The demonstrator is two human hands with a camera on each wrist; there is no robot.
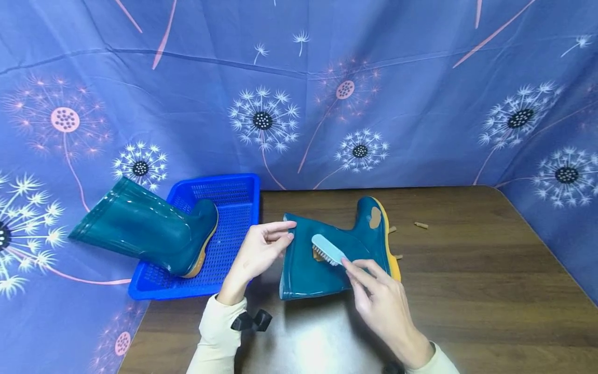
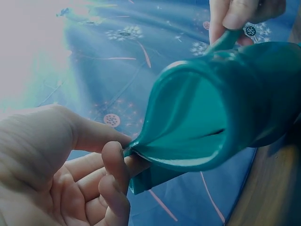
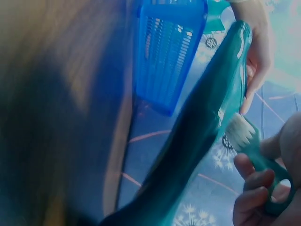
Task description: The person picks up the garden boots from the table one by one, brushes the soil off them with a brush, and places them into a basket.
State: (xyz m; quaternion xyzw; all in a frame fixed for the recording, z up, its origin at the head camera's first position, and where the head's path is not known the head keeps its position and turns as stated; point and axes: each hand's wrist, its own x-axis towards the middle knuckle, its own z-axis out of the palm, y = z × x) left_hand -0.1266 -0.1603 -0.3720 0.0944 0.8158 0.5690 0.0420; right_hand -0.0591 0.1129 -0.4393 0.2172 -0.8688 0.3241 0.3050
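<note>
A dark green rubber boot (image 1: 303,278) with a yellow sole lies on its side on the table. My left hand (image 1: 257,252) pinches the rim of its shaft between thumb and fingers; the left wrist view looks into the boot's opening (image 2: 188,113). In my right hand (image 1: 385,301) is the handle of a light blue scrub brush (image 1: 328,248). Its white bristles (image 3: 240,132) face the shaft, right at a brown patch (image 1: 317,255) that the brush partly covers. Another brown patch (image 1: 375,217) shows on the boot's foot.
To the left, a second green boot (image 1: 149,228) leans over a blue plastic basket (image 1: 233,244), its shaft sticking out past the side. Small tan pieces (image 1: 421,225) lie on the wooden table (image 1: 476,280) beyond the sole. A patterned blue cloth (image 1: 299,104) hangs behind.
</note>
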